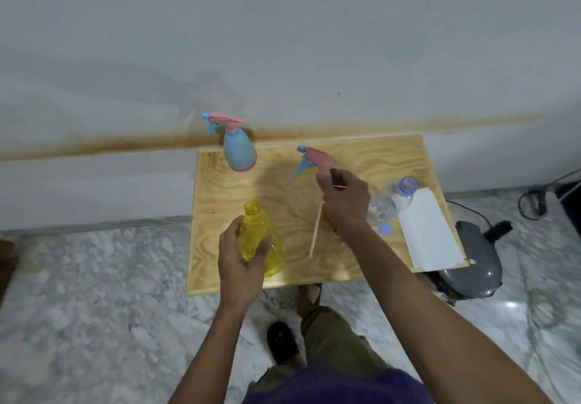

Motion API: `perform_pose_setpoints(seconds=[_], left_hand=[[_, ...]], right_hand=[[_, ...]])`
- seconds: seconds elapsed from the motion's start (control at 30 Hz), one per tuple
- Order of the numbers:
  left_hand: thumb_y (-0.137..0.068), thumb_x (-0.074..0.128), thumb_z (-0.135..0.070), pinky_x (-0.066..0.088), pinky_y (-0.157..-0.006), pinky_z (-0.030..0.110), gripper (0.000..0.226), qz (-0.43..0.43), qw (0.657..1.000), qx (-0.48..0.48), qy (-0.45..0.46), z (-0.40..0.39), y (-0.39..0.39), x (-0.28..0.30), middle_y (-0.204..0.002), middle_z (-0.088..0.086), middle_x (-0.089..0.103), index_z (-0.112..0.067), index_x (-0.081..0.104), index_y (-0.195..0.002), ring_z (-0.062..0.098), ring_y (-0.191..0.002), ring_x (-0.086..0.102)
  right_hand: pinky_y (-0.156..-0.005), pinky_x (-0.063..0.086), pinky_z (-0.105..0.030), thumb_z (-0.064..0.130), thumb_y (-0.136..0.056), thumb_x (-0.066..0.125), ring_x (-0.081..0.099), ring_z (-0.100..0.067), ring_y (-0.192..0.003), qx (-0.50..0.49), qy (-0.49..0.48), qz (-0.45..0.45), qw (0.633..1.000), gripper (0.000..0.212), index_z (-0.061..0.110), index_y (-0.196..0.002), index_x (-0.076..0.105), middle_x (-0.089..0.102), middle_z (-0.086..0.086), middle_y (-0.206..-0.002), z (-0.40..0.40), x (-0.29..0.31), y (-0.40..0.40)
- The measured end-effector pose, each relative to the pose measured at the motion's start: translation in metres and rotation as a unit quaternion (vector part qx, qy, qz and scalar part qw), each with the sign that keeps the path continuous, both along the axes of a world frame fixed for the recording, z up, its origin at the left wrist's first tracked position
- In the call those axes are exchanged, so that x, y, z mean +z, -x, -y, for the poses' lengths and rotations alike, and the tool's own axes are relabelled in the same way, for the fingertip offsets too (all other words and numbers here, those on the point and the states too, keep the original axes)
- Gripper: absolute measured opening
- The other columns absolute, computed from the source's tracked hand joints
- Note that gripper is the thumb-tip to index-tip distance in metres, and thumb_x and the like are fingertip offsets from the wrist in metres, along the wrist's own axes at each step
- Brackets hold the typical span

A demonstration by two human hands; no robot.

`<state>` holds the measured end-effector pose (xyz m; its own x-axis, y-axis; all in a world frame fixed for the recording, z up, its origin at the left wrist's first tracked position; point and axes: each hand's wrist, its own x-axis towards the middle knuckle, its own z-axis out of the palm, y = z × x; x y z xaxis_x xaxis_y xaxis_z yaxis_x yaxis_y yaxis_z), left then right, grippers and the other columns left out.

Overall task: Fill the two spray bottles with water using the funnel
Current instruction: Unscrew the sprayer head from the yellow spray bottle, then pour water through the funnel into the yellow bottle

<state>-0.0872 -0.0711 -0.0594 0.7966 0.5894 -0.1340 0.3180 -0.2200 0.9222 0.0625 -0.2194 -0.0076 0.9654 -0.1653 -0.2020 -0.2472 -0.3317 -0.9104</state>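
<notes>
Wooden table on marble floor, by white wall. Near-left: left hand, fingers wrapped round open yellow bottle. Right hand pinches pink sprayer head w/ dip tube above table centre. Clear water bottle at right. Far-left: blue spray bottle, capped.

The yellow bottle is clear plastic, uncapped, its open neck pointing up and away; it stands on the near left part of the bench, slightly tilted. Its spray head, pink with a blue nozzle and trigger, is off the bottle and raised above the middle of the bench, the dip tube hanging down from it. The blue bottle, with a pink base, stands upright at the far left corner, its pink-and-blue sprayer screwed on. An orange sliver, perhaps the funnel, is mostly hidden.
</notes>
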Motion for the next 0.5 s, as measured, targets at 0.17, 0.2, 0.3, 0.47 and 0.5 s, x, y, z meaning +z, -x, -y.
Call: perform_pose_setpoints(seconds=[0.17,0.2,0.3,0.47,0.5], left_hand=[[-0.085,0.078,-0.03,0.055,-0.093,0.05,0.067,-0.015,1.0,-0.003,0.001,0.001,-0.018,-0.011,-0.134,-0.004,0.052,-0.026,0.045,-0.143,0.014,-0.12,0.055],[-0.086,0.078,-0.028,0.055,-0.094,0.049,0.068,-0.017,1.0,-0.005,0.001,0.001,-0.021,-0.013,-0.135,-0.004,0.05,-0.025,0.044,-0.145,0.012,-0.122,0.054],[-0.084,0.075,-0.035,0.054,-0.095,0.05,0.07,-0.022,0.999,-0.019,-0.016,-0.001,-0.029,-0.019,-0.133,-0.006,0.048,-0.027,0.043,-0.146,0.008,-0.124,0.053],[-0.083,0.076,-0.031,0.054,-0.094,0.053,0.067,-0.026,0.999,-0.032,-0.026,-0.001,-0.037,-0.028,-0.133,-0.006,0.049,-0.028,0.046,-0.143,0.014,-0.126,0.053],[-0.084,0.076,-0.03,0.054,-0.094,0.053,0.067,-0.025,0.999,-0.036,-0.028,0.0,-0.038,-0.028,-0.134,-0.005,0.049,-0.027,0.045,-0.143,0.014,-0.126,0.053]], right_hand=[[-0.07,0.037,-0.031,0.022,-0.091,0.066,0.064,-0.025,-0.081,0.094,0.115,-0.072,0.986,0.018,0.006,-0.092,0.074,0.069,-0.007,-0.083,-0.017,-0.055,-0.008],[-0.069,0.032,-0.03,0.022,-0.092,0.064,0.062,-0.026,-0.083,0.107,0.134,-0.091,0.981,0.02,0.004,-0.092,0.073,0.07,-0.011,-0.086,-0.02,-0.064,-0.01],[-0.066,0.023,-0.025,0.021,-0.095,0.06,0.059,-0.026,-0.088,0.119,0.172,-0.131,0.969,0.023,0.001,-0.097,0.071,0.07,-0.014,-0.096,-0.027,-0.081,-0.017],[-0.08,0.042,-0.037,0.007,-0.095,0.05,0.061,-0.037,-0.103,0.164,0.24,-0.151,0.945,0.022,-0.004,-0.103,0.067,0.068,-0.022,-0.107,-0.036,-0.091,-0.029],[-0.083,0.044,-0.038,0.006,-0.096,0.049,0.061,-0.038,-0.105,0.174,0.252,-0.151,0.94,0.023,-0.005,-0.105,0.067,0.067,-0.023,-0.11,-0.038,-0.09,-0.032]])
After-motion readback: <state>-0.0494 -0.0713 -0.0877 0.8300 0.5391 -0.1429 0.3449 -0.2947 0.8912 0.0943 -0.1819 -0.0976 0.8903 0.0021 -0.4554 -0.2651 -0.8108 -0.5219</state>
